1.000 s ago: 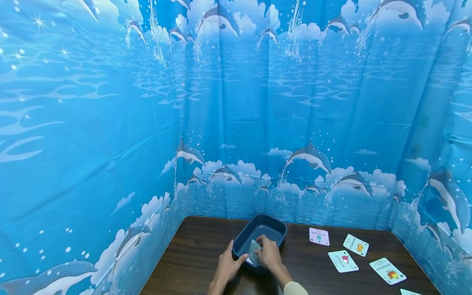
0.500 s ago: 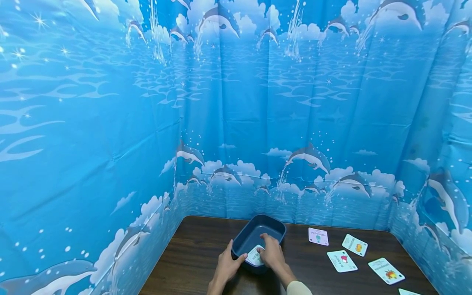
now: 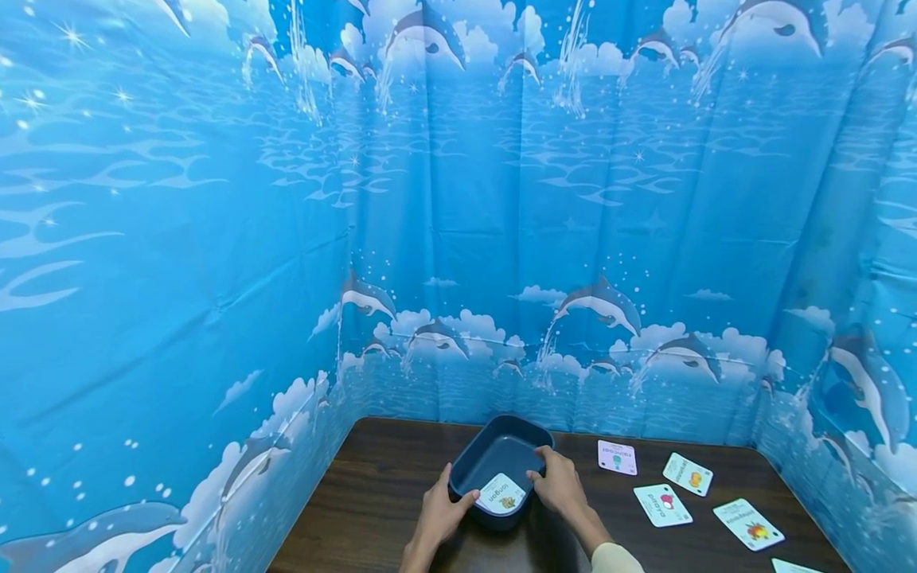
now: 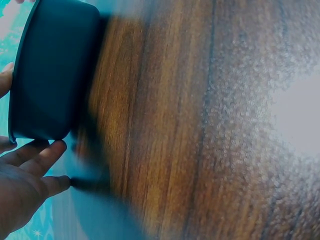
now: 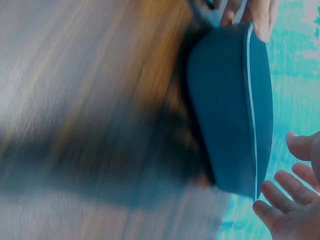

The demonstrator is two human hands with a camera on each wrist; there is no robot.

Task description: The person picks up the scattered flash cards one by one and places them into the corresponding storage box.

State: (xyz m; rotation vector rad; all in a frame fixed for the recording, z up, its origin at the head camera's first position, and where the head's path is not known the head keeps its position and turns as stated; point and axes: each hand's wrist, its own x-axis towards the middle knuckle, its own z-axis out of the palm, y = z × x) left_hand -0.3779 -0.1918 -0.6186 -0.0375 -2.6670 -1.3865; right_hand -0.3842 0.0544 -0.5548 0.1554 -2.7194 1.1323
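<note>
A dark blue rectangular tub (image 3: 504,460) sits on the table, its side wall also filling part of the left wrist view. Inside its near end lies a white card (image 3: 501,494) printed "longan" with a small fruit picture. My left hand (image 3: 439,509) grips the tub's near left corner, thumb over the rim beside the card and fingers against the outside wall. At the right rim is my right hand (image 3: 562,484), holding nothing; in the right wrist view its fingers are spread and the fingertips (image 5: 265,209) are close to the rim.
On the right of the dark wooden table (image 3: 401,469) lie several cards: a pink raincoat card (image 3: 617,458), a pitaya card (image 3: 662,505), one with orange fruit (image 3: 688,474) and one with a red-orange fruit (image 3: 749,524). A blue dolphin-print curtain (image 3: 458,239) encloses the table.
My right hand has let go of the longan card, which now lies flat in the tub, and has moved right to the rim. My left hand stays on the tub.
</note>
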